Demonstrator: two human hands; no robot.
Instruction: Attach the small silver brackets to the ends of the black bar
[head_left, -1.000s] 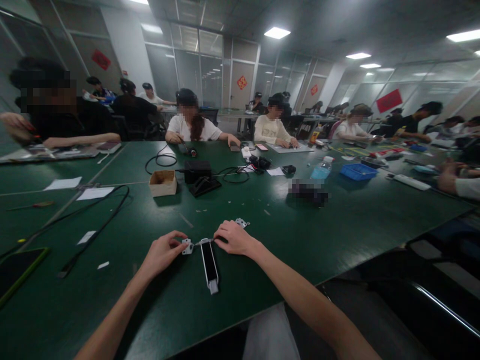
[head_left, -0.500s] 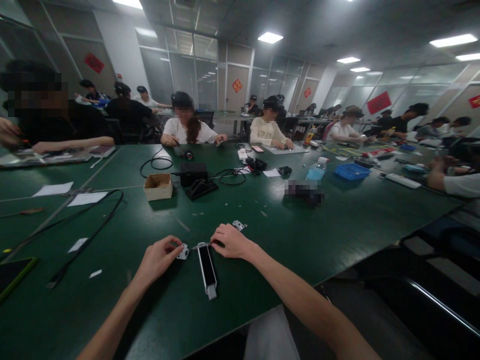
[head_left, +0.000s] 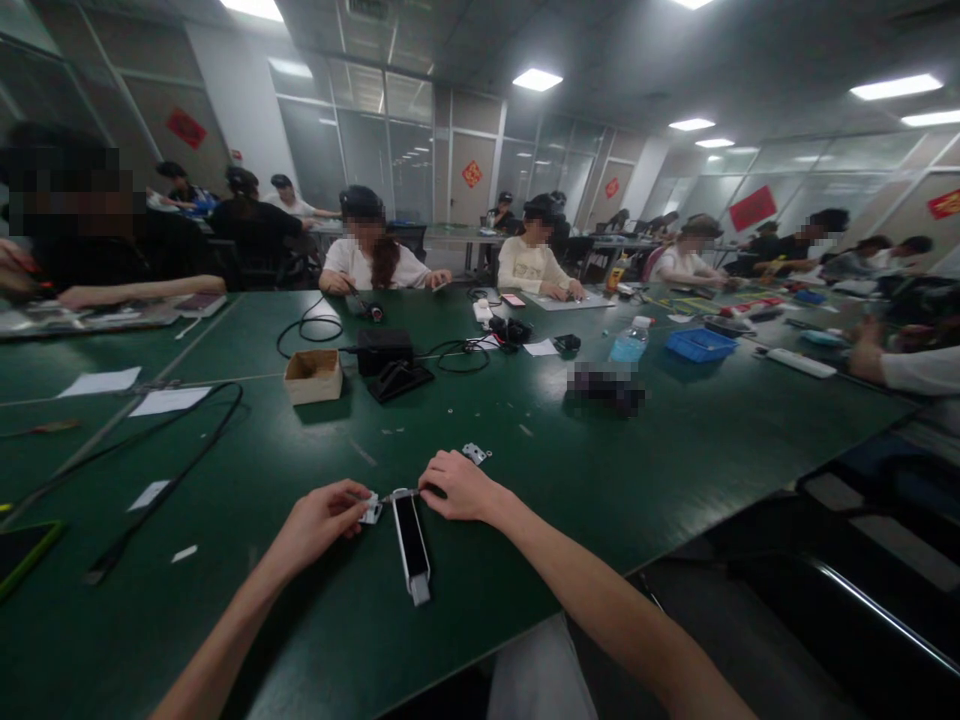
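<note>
A long, narrow device with a white frame and black face (head_left: 409, 540) lies lengthwise on the green table in front of me. Just left of its far end, my left hand (head_left: 319, 525) pinches a small silver metal bracket (head_left: 371, 509) with holes in it. My right hand (head_left: 461, 486) is closed at the device's far right corner, its fingertips at a thin dark piece that sticks out there; what exactly they grip is too small to tell. Beyond the right knuckles lies a second silver bracket (head_left: 475, 454) with a small ring beside it.
Farther off on the table stand an open cardboard box (head_left: 313, 378), a black box (head_left: 385, 350) with cables, a bottle of blue liquid (head_left: 630, 342) and a blue tray (head_left: 701, 344). Paper scraps and a black cable (head_left: 180, 470) lie left. Several people sit around the table.
My left hand has turned a little, and the bracket in it has come slightly nearer the device's far end. My right hand stays in place. The view has shifted slightly.
</note>
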